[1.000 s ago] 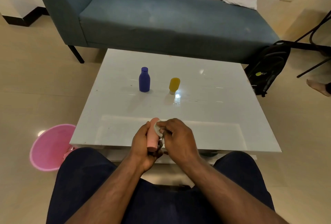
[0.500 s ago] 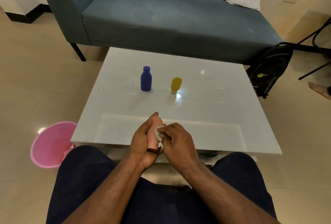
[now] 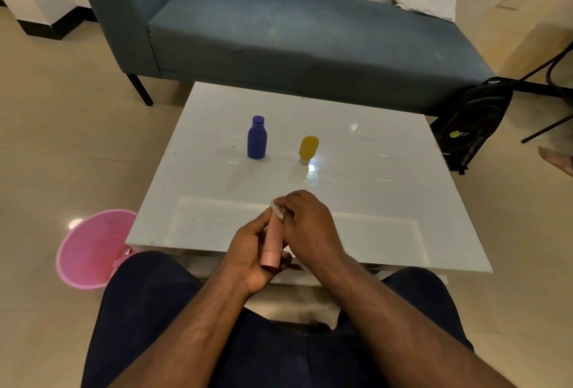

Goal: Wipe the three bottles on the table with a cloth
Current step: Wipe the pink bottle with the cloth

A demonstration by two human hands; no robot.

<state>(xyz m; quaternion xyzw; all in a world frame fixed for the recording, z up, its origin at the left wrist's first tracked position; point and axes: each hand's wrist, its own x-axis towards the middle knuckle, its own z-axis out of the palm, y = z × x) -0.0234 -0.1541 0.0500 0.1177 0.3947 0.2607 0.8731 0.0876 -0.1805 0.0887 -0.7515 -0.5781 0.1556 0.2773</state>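
Left hand (image 3: 248, 251) clasping pink bottle (image 3: 273, 240) over table's (image 3: 387, 201) near edge, cap down. Right hand (image 3: 310, 226) pinching cloth (image 3: 277, 209) against its upper end. Blue bottle (image 3: 256, 138) and yellow bottle (image 3: 308, 149) upright mid-table, apart.

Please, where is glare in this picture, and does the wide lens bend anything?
Head view: a bright lamp reflection glares on the glossy white table just in front of the yellow bottle; another shines on the floor beside the pink bucket; the sofa edges bow from wide-angle distortion.
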